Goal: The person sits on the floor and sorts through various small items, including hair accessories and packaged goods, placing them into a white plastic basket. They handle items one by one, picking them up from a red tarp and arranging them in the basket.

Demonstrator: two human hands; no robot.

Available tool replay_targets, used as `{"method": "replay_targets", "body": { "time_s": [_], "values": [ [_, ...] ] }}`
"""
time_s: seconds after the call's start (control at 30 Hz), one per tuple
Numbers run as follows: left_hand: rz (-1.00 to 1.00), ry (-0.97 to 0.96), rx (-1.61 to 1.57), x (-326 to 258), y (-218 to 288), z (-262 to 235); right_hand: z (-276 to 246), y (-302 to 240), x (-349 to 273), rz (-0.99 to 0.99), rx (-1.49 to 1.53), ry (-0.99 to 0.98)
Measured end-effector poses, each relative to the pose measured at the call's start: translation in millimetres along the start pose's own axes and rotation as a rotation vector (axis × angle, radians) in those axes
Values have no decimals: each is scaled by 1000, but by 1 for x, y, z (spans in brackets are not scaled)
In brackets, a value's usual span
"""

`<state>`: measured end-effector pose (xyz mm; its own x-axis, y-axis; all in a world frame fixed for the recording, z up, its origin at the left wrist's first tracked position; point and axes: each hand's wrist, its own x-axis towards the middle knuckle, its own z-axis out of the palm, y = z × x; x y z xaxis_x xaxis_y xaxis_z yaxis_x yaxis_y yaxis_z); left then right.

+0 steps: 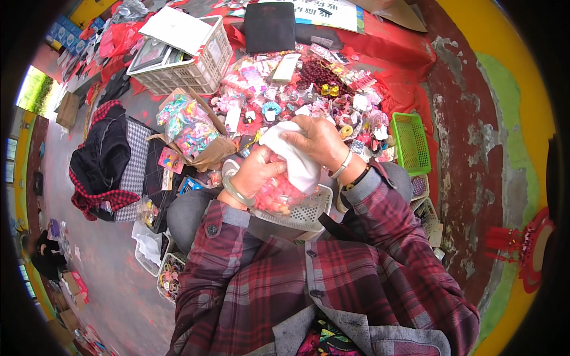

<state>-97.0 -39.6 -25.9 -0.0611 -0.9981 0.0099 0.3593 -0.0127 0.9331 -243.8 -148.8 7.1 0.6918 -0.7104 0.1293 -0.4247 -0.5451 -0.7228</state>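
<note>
A soft white piece (301,169), like cloth or a bag's white top, is held up in front of me. My right hand (320,142) grips its upper edge between thumb and fingers. Lower on its left side, my left hand (254,173) is closed on the edge of a clear plastic bag (276,197) filled with pink and red pieces. The bag hangs directly below the white piece; whether the two are joined is hard to tell. Beneath them, between my knees, stands a white perforated basket (317,222), partly covered by the bag.
Ahead lies a heap of hair ties and small trinkets (279,98) on red cloth. A carton of colourful packets (193,127) and a large white crate (196,71) stand left of it. A green basket (411,142) is at right; a black jacket (104,154) lies left.
</note>
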Motion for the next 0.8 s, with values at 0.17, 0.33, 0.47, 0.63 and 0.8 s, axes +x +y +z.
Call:
{"method": "replay_targets", "body": {
  "time_s": [0.17, 0.33, 0.47, 0.63, 0.8],
  "values": [
    [-181, 11, -15, -1, -16, -9, 13, 1, 4, 24, -167, 199],
    [-191, 90, -9, -1, -13, -1, 17, 17, 12, 181, 17, 353],
    [-124, 45, -7, -1, -2, -4, -15, 63, 29, 333, 149, 722],
    [-125, 156, -163, -2, -2, -8, -46, 37, 20, -79, 610, 988],
    [-122, 217, -209, 1, -3, -5, 6, -2, -5, -531, -105, 145]
  ]
}}
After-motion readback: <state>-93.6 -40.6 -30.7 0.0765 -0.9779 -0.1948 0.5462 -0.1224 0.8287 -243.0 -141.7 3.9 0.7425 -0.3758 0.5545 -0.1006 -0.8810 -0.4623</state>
